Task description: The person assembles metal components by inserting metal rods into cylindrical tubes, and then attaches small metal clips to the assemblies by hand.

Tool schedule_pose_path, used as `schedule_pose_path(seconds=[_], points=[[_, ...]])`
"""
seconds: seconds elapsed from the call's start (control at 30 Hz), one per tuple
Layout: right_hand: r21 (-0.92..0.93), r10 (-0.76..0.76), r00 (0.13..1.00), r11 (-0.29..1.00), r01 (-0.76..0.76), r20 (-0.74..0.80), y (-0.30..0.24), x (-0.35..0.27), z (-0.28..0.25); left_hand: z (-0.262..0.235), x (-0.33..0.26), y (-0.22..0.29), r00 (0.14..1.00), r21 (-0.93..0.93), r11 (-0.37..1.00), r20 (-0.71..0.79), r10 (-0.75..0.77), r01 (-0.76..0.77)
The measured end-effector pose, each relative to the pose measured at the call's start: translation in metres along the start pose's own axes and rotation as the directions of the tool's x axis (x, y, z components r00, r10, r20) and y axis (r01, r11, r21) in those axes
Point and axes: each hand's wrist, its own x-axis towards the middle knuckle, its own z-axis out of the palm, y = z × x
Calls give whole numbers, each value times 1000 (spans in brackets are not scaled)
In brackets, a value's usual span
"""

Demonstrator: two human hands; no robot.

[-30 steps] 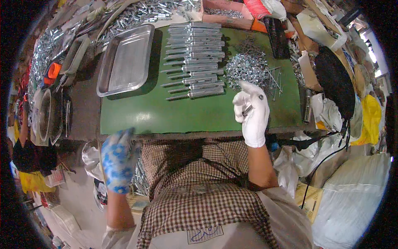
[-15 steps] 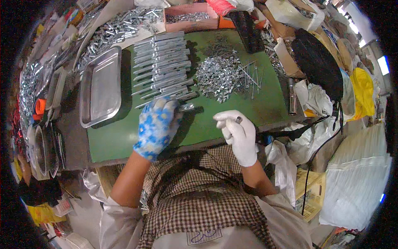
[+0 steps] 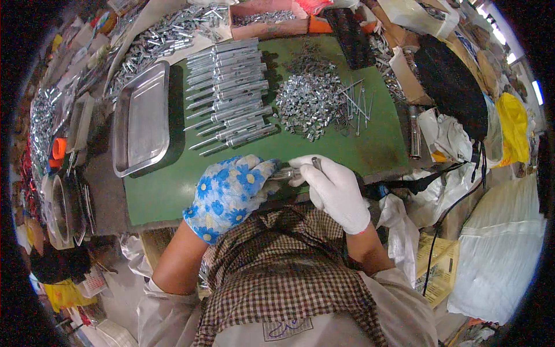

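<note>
My left hand [image 3: 230, 194], in a white glove with blue flowers, is closed on a shiny metal anchor [image 3: 283, 173] whose end sticks out toward the right. My right hand [image 3: 341, 196], in a plain white glove, meets that end with its fingertips. A small metal tube [image 3: 316, 163] is pinched in the same right fingers. Beyond my left hand lies a row of pointed metal anchors [image 3: 231, 110], side by side on the green work mat [image 3: 156, 199]. To their right is a heap of small silvery metal clips [image 3: 309, 104].
An oblong steel tray [image 3: 141, 118] stands left of the row. Several thin metal pins [image 3: 361, 107] lie right of the heap. At the back are a pink box [image 3: 269, 26] of small parts and loose metal tubes [image 3: 167, 40]. A metal cylinder [image 3: 414, 133] lies at the right edge.
My left hand has drawn back from the near end of the row, bringing an anchor with it. My right hand has come up against the anchor's end, keeping the small tube.
</note>
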Motion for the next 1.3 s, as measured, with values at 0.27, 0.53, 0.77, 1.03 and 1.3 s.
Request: schedule_pose_path(seconds=[0.27,0.53,0.77,1.03,1.3], points=[[-268,-214,975,944,190,-61,8,9,-3,0,-1,0,963,-212,950,187,-192,231],[-283,-290,954,924,258,-74,9,12,-2,8,-2,-1,980,-274,941,28,-196,196],[-409,-277,961,878,250,-7,9,17,-10,9,0,8,976,-148,966,-15,-217,212],[-840,-695,690,486,242,-203,1,73,-58,24,14,26,976,40,980,88,-198,195],[-929,-661,743,331,164,-104,-9,89,-60,24,15,25,977,19,980,81,-199,198]])
